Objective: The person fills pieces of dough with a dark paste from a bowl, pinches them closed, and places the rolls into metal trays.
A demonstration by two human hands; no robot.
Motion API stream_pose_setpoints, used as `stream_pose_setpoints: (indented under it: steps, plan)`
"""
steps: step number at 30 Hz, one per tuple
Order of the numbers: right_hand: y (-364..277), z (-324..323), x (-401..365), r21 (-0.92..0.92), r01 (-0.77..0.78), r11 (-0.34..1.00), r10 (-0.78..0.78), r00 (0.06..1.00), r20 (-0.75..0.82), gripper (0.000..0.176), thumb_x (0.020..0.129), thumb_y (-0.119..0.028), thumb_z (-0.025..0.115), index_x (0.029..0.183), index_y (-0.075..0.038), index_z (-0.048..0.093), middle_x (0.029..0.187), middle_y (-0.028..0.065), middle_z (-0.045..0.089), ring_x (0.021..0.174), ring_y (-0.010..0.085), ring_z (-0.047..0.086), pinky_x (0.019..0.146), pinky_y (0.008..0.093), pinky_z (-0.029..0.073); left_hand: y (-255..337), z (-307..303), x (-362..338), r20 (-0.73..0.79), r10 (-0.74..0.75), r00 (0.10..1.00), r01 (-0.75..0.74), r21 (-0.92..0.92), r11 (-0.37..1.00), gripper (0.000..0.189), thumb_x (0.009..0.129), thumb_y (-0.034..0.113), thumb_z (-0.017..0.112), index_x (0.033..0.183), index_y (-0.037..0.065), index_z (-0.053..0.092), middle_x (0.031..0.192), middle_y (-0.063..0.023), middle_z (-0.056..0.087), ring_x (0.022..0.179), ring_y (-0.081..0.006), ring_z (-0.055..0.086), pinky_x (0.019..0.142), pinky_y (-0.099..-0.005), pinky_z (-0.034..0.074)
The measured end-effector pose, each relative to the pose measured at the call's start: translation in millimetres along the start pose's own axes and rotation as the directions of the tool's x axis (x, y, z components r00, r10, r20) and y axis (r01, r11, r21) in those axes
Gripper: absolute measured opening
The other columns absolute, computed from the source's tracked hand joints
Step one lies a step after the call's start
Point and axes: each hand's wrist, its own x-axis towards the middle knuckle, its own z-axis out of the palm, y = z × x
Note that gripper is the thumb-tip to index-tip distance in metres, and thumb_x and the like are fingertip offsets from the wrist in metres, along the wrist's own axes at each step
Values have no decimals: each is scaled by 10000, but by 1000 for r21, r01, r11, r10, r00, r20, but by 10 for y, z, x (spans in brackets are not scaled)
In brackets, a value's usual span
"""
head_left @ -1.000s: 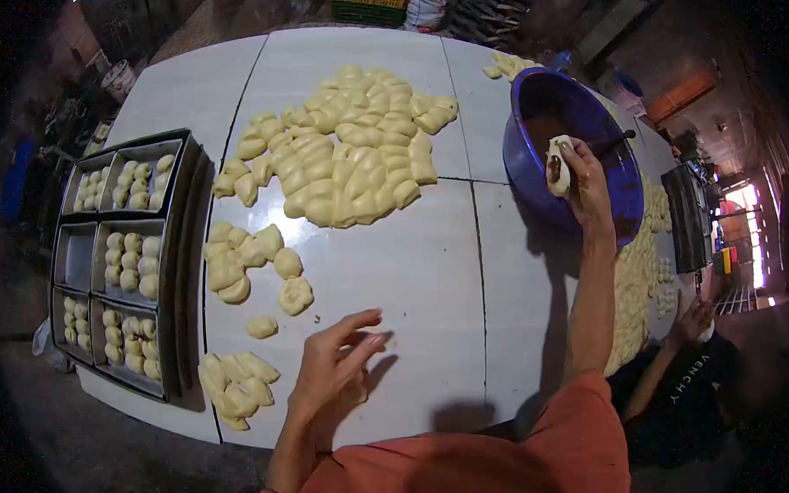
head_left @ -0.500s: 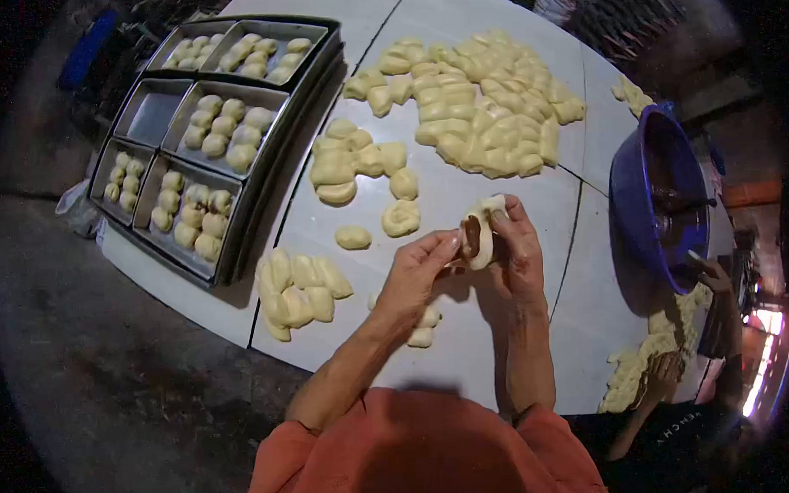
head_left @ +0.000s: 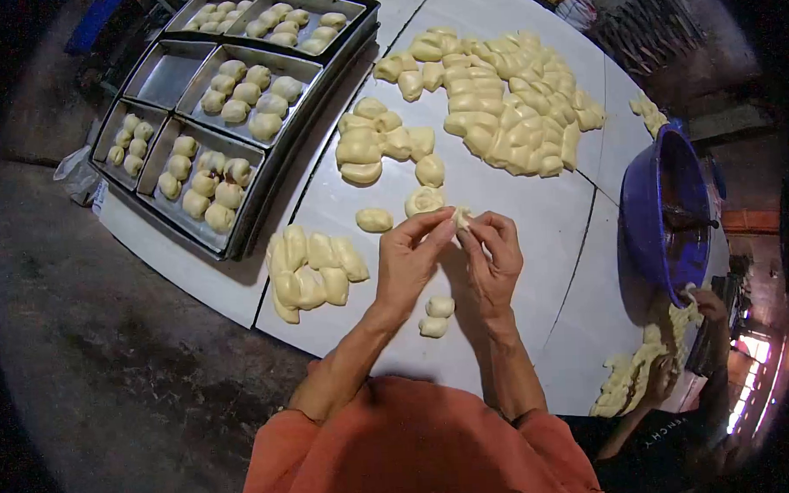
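Note:
Between my two hands, above the white table (head_left: 534, 268), is a small piece of dough (head_left: 461, 216), mostly hidden by the fingers. My left hand (head_left: 416, 250) pinches its left side and my right hand (head_left: 495, 252) pinches its right side. Just beyond my fingertips lies a flattened dough round (head_left: 424, 200), with a single oval dough ball (head_left: 374, 220) to its left. Two small shaped buns (head_left: 437, 316) rest on the table between my forearms. A cluster of dough pieces (head_left: 313, 271) sits left of my left hand.
Metal trays (head_left: 238, 243) of shaped buns stand at the left. A big dough cluster (head_left: 511, 112) and a smaller one (head_left: 378, 143) lie farther back. A purple basin (head_left: 649, 203) with brown filling and a spoon is on the right, where another person's hand (head_left: 709, 303) works.
The brown filling that showed in the open dough is now out of sight, and my fingers have drawn together around the dough. The head view has shifted slightly.

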Motion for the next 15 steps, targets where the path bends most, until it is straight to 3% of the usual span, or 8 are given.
stream_pose_setpoints:
  steps: [1,4,5,8,9,11,13,15]
  plan:
    - [20,-5,28,-128,87,988,-89,996,-14,211,914,-57,724,1122,-26,708,1044,64,628,892,126,577,763,277,512,13,4,-6,9,-13,1000,13,-19,1000,302,955,122,695,1219,-19,654,1005,-68,701,863,-110,654,759,-251,547]
    - [-166,43,20,255,-292,922,279,956,85,178,970,-121,650,1091,4,693,981,65,628,872,136,615,744,287,519,89,11,22,20,-41,999,41,11,999,362,939,150,723,1245,-23,634,1013,-64,698,870,-110,656,761,-245,546]
    - [-243,19,51,258,-404,878,378,914,147,187,975,-115,637,1103,13,688,975,53,651,834,109,613,744,277,522,116,-18,55,27,-71,997,70,32,997,372,935,157,728,1246,-23,631,1016,-64,698,866,-110,657,753,-245,547]
    - [-213,-9,70,431,-484,761,409,875,260,209,977,-120,637,1133,12,678,975,50,675,834,104,618,757,279,525,169,-109,105,20,-183,983,182,50,982,344,929,171,735,1200,-27,658,996,-71,710,821,-111,667,708,-245,556]
    - [-213,-49,40,474,-572,670,468,820,328,244,949,-108,673,1165,5,670,1083,74,672,900,123,622,793,298,529,217,-121,108,21,-179,984,177,82,981,332,928,174,736,1183,-28,667,983,-72,712,810,-111,668,699,-245,557]
    - [-148,-126,21,289,-294,911,194,924,329,281,918,-93,703,1182,-4,667,1145,91,656,946,143,620,827,310,527,376,-122,81,27,-158,987,153,132,979,278,934,183,737,1109,-33,717,946,-52,725,816,-90,668,706,-221,539]
    - [-162,-136,9,167,-61,984,-2,935,354,359,864,-72,747,1211,-26,666,1227,119,623,1011,179,609,875,319,517,399,-115,51,36,-134,990,127,154,980,291,933,178,736,1133,-31,708,934,-49,725,810,-92,671,698,-218,535]
    - [-121,-108,-27,283,-223,933,133,943,305,339,870,-69,739,1199,-25,674,1196,115,633,1005,178,612,873,316,516,485,-41,-32,25,-190,981,181,216,960,321,930,162,736,1187,-25,688,926,-50,725,812,-92,673,697,-208,527]
